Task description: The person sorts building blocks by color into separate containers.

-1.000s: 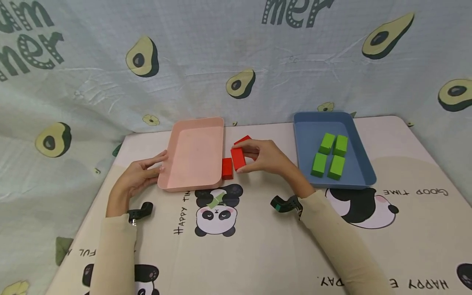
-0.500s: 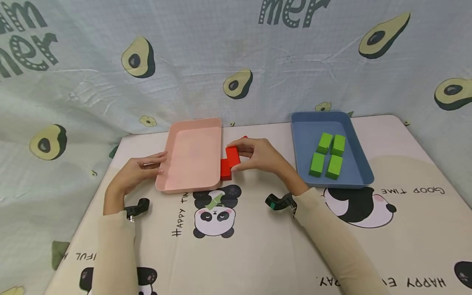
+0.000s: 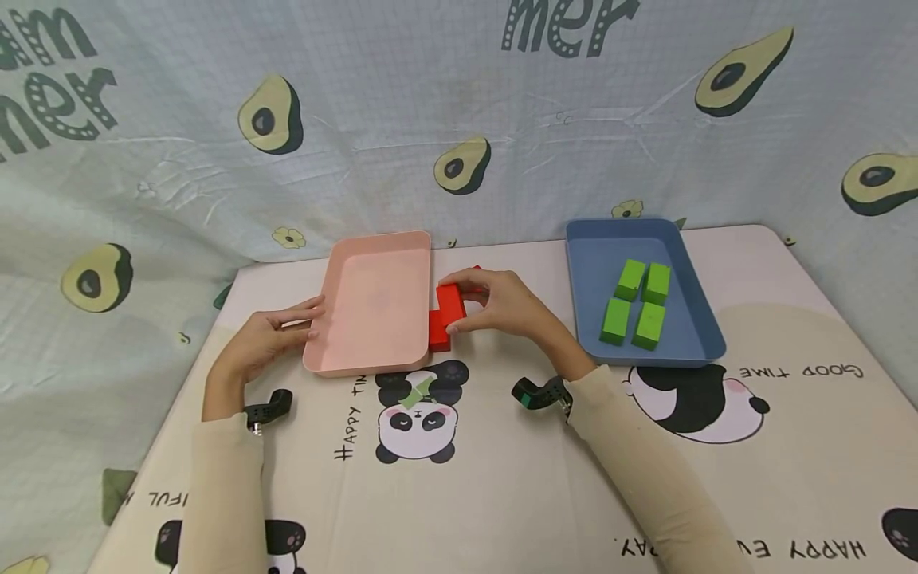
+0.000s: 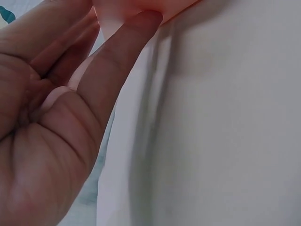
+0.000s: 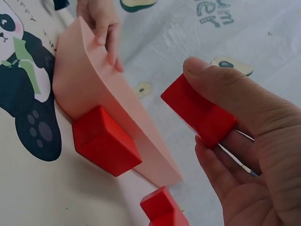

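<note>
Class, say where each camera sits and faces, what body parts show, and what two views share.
Head: on the head, facing forward and down over the pink tray; left hand, right hand and sleeves show.
Left wrist: on that wrist, facing the tray's edge; left hand shows.
Right wrist: on that wrist, facing a held red block; right hand near, left hand beyond.
Head and right wrist share that block.

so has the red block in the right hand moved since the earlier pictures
Yes: in the head view, the red block in the right hand has shifted left, nearer the pink tray.
</note>
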{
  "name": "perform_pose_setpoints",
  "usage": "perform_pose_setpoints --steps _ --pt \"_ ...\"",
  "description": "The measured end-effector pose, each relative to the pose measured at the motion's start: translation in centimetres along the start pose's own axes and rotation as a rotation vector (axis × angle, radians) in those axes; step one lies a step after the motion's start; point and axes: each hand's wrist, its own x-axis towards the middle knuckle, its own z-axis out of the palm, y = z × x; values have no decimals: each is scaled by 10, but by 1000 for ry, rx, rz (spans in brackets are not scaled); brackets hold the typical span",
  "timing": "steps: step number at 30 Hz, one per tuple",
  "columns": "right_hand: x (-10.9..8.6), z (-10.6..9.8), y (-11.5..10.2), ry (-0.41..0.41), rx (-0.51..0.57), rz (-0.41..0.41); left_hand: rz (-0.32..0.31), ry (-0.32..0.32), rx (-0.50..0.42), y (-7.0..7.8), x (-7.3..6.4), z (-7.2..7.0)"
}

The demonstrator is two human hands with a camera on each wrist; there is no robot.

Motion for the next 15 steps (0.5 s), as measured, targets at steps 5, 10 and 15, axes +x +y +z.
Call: perform_pose_setpoints --steps 5,10,15 --pt "3 4 2 19 -27 -9 -13 -11 -49 -2 0 0" --pt "6 8 3 23 -37 -30 -33 -11 -105 -2 0 1" --pt "8 9 2 12 -60 -21 -36 -13 -130 -1 0 2"
